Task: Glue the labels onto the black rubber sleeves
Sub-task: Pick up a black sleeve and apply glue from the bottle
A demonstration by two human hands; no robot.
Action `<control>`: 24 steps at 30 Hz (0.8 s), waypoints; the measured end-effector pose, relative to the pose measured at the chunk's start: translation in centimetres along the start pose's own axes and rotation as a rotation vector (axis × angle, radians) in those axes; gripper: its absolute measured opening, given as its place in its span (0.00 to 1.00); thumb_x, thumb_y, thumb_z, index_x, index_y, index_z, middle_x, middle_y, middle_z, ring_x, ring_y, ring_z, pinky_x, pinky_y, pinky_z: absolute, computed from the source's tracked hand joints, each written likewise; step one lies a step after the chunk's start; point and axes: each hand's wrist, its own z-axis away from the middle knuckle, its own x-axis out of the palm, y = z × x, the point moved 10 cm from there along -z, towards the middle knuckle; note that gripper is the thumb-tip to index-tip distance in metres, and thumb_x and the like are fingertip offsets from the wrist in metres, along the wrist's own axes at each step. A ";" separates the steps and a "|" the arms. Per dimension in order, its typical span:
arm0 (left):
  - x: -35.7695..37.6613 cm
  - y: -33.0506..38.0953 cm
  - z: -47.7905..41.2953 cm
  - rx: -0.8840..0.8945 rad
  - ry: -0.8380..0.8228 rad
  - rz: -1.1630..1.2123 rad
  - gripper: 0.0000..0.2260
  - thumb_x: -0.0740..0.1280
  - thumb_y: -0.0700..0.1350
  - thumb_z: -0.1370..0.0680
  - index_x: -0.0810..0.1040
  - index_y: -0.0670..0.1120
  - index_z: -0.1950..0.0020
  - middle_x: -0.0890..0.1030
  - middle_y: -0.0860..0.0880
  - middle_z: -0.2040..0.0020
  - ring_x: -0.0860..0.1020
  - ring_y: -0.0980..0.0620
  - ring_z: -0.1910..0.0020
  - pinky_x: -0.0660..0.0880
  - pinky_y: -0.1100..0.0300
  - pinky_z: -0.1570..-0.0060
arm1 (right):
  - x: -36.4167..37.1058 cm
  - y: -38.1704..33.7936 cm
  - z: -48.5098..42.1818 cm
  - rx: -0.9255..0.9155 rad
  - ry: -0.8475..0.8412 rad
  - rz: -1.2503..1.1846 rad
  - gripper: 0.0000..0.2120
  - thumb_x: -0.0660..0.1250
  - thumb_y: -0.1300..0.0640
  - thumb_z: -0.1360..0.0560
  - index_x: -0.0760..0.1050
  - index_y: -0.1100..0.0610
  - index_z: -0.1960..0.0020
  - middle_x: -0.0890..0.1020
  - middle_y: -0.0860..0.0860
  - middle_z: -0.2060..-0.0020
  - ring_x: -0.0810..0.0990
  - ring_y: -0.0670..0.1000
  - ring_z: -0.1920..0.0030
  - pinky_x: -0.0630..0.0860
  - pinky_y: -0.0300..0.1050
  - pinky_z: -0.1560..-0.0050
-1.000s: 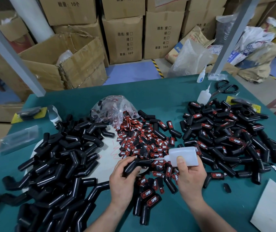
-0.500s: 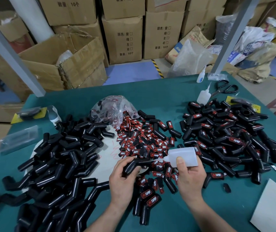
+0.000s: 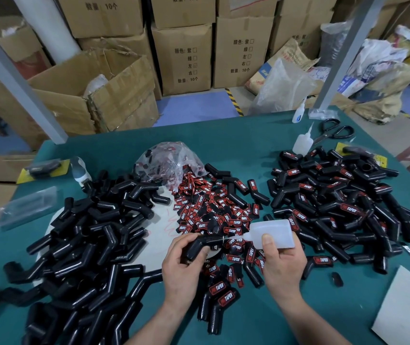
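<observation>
Glue bottle (image 3: 272,232) lies sideways in your right hand (image 3: 282,265): your thumb presses its near face and the other fingers curl round behind it. Its thin nozzle points left at the black rubber sleeve (image 3: 200,245) in your left hand (image 3: 181,267). The tip is at the sleeve's upper side; whether it actually touches cannot be told. Your left fingers and thumb are curled round the sleeve's bent end. They hold it lifted just above the near edge of the loose red-and-black labels (image 3: 206,210) heaped in the middle of the green table (image 3: 224,135).

To your left sprawls a pile of bare sleeves (image 3: 87,232), partly on a round white board (image 3: 159,232). To your right is a pile of labelled sleeves (image 3: 336,202), and a few more labelled ones lie between your wrists. A crumpled clear bag (image 3: 169,160) with more labels inside sits behind the label heap. At the far right of the table stand two spare bottles (image 3: 302,143), with black scissors (image 3: 333,133) just beside the nearer one. A white card (image 3: 408,310) lies at the near right corner. Cardboard boxes (image 3: 184,56) are stacked behind the table.
</observation>
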 end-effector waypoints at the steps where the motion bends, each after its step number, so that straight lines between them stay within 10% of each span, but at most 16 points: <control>1: 0.0 0.0 0.0 -0.002 0.001 0.005 0.18 0.78 0.45 0.30 0.84 0.65 0.46 0.83 0.59 0.43 0.81 0.59 0.41 0.76 0.73 0.47 | -0.1 0.2 0.0 0.002 -0.002 0.006 0.11 0.72 0.67 0.25 0.76 0.52 0.54 0.84 0.38 0.61 0.82 0.36 0.62 0.75 0.28 0.62; 24: 0.0 0.1 -0.1 0.047 0.002 0.010 0.20 0.78 0.40 0.29 0.84 0.64 0.45 0.83 0.57 0.44 0.81 0.58 0.42 0.76 0.71 0.45 | -0.6 0.5 -0.3 -0.004 0.018 0.026 0.15 0.69 0.72 0.25 0.76 0.51 0.53 0.84 0.38 0.61 0.82 0.37 0.61 0.77 0.30 0.61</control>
